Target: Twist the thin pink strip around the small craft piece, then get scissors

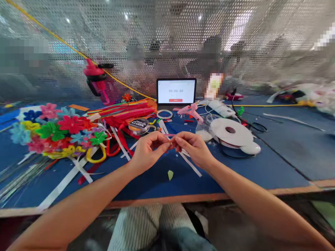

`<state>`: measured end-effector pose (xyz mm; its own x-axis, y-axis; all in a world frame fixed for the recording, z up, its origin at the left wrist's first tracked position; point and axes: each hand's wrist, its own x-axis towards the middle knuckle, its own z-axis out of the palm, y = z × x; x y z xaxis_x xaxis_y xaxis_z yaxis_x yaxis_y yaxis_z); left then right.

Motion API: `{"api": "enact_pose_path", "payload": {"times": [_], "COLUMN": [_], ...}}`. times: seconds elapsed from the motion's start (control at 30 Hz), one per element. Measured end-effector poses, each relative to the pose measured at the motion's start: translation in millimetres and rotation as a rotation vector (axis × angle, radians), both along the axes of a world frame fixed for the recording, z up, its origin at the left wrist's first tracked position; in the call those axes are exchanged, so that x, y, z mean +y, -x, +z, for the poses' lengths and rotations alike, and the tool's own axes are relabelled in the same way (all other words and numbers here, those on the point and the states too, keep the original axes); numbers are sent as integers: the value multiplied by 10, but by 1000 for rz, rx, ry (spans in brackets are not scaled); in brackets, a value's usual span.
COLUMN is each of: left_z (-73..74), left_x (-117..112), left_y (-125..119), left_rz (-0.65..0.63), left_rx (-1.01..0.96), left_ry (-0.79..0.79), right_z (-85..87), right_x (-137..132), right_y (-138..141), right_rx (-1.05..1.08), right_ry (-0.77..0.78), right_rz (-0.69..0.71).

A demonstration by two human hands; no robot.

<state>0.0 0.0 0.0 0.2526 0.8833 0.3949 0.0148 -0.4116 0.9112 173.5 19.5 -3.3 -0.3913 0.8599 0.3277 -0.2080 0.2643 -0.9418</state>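
My left hand (149, 149) and my right hand (193, 147) meet fingertip to fingertip above the blue table (274, 153). Both are pinched on a small piece (171, 141) with a thin pink strip sticking out of it; what the piece is I cannot make out. A white strip (192, 166) lies on the table just under my right hand. A small green scrap (170, 174) lies on the table below my hands.
A heap of colourful paper flowers (56, 130) fills the left. Red strips (123, 113), a thread spool (139, 125), a pink glue gun (191, 111), white tape rolls (231, 131), scissors (255, 126) and a tablet (176, 91) showing a timer lie behind. A perforated screen (167, 38) stands at the back.
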Motion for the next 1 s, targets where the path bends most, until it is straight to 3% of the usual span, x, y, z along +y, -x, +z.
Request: {"api": "enact_pose_path", "payload": {"times": [0.53, 0.83, 1.0], "left_z": [1, -12, -12], "left_x": [4, -1, 4], "left_y": [2, 6, -13], "left_rz": [-25, 15, 4], "left_rx": [9, 109, 69], "left_ry": [21, -18, -9], "right_z": [8, -15, -25], "right_x": [-22, -26, -36], "right_y": [10, -8, -16], "right_rx": [-73, -247, -265], "right_ry": [-43, -189, -193], "right_rz": [-24, -41, -49]}}
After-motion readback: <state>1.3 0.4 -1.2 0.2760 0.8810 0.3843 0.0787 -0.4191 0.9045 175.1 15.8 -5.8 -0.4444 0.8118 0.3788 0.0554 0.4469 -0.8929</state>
